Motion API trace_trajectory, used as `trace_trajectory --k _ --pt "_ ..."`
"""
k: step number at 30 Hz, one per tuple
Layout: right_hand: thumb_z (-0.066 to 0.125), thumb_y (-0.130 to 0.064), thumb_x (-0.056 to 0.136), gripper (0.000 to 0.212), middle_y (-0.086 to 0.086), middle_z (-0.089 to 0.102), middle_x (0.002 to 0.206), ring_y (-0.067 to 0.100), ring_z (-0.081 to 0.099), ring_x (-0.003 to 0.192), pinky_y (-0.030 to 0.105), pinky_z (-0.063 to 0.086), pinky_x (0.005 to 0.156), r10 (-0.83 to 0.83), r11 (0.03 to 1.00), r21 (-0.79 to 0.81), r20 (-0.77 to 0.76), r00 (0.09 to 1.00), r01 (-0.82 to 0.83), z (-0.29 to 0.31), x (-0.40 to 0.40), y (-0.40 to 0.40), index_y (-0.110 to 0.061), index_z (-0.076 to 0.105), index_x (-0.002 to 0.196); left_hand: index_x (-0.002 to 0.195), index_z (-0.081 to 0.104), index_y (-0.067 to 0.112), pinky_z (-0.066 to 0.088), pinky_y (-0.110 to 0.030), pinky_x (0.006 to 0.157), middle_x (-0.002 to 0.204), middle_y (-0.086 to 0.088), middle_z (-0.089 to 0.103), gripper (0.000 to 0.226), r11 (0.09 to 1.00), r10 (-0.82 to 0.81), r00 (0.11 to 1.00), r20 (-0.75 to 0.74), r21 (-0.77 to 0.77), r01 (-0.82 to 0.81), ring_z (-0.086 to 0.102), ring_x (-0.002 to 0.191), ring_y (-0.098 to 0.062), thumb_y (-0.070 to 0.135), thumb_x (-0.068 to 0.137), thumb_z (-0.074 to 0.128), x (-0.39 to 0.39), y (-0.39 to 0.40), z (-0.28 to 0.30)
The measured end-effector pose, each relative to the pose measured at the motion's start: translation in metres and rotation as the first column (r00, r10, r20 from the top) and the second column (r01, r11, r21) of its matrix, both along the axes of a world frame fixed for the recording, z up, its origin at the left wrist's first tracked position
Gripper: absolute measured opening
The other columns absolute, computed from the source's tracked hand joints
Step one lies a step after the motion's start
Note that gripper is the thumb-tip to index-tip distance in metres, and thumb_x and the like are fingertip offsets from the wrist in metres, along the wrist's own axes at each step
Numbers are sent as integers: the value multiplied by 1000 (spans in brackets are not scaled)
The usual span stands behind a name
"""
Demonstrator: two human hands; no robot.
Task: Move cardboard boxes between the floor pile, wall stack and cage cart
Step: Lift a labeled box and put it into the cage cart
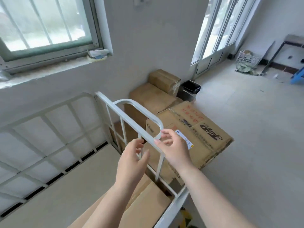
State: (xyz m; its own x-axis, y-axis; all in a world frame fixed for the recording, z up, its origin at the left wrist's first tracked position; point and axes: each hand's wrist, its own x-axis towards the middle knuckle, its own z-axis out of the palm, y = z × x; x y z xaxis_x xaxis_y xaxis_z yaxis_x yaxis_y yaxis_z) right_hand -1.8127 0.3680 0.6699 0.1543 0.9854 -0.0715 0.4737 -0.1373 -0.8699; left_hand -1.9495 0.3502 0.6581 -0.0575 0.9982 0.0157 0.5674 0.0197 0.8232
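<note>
The white cage cart (49, 142) fills the lower left, with a curved push handle (139, 112) on its right side. My left hand (133, 158) hovers at the handle rail with loosely bent fingers, gripping nothing. My right hand (174, 145) touches the handle's lower bend with its fingertips. A cardboard box (148, 203) lies inside the cart below my arms. Outside the cart lies a large printed box (197, 129) on other boxes. Behind it, plain boxes (153, 96) stand stacked against the wall.
A black bin (189, 89) stands beside the wall stack. A barred window (46, 25) is at upper left and glass doors (218, 30) at upper right. A white basket (248, 58), a metal frame (279, 51) and a blue object (297, 76) are at far right.
</note>
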Motion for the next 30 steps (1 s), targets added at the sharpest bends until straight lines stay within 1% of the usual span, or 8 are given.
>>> trace_trajectory --k 4,7,11,15,18,21,25,30 --pt "69 -32 84 34 -2 63 105 11 60 88 24 49 77 -177 983 48 -6 984 177 7 103 34 -19 60 114 118 53 25 41 -17 75 109 12 56 28 988 -152 986 65 33 150 54 99 -3 25 90 56 88 34 19" --pt "69 -33 83 36 0 62 108 18 59 99 30 47 84 -222 975 -20 13 975 222 -10 178 66 -18 59 114 126 48 21 41 -22 83 119 6 54 37 973 -185 980 71 -124 193 51 103 -8 25 90 56 161 65 5" --pt "67 -37 84 47 4 57 125 20 55 111 30 43 88 -95 977 -181 105 990 113 -42 254 108 -16 53 124 134 40 14 47 -29 79 129 -1 49 47 932 -24 988 149 -354 77 51 96 -14 21 90 54 236 98 -22" --pt "66 -37 85 59 7 50 134 23 50 121 32 40 95 52 946 -324 185 981 11 -74 304 147 -11 45 133 121 46 16 47 -31 75 107 0 47 33 848 193 975 114 -519 -107 51 83 -14 19 89 55 274 119 -53" --pt "68 -40 83 68 8 43 139 26 46 124 37 40 99 131 905 -425 235 963 -20 -105 325 178 -10 40 137 124 44 14 48 -33 84 125 -4 52 42 780 341 939 45 -571 -256 56 106 -22 20 85 58 277 133 -82" --pt "70 -47 78 82 11 35 142 29 42 127 45 41 104 196 855 -518 274 942 -27 -141 339 207 -11 32 142 132 37 7 41 -30 80 133 -7 48 54 668 457 888 -46 -642 -377 51 116 -25 22 86 60 277 147 -110" --pt "69 -59 73 103 11 18 154 33 30 137 52 35 107 251 812 -583 391 886 27 -187 356 238 -13 17 149 124 38 3 40 -29 69 114 -9 51 50 467 579 803 -143 -748 -471 51 87 -20 26 86 62 280 165 -145" --pt "69 -67 67 121 11 6 159 30 15 145 52 26 113 245 799 -591 488 838 111 -234 378 266 -11 1 152 134 35 -5 41 -37 94 132 -20 48 66 347 706 692 -148 -780 -521 49 121 -35 29 87 65 274 186 -194"
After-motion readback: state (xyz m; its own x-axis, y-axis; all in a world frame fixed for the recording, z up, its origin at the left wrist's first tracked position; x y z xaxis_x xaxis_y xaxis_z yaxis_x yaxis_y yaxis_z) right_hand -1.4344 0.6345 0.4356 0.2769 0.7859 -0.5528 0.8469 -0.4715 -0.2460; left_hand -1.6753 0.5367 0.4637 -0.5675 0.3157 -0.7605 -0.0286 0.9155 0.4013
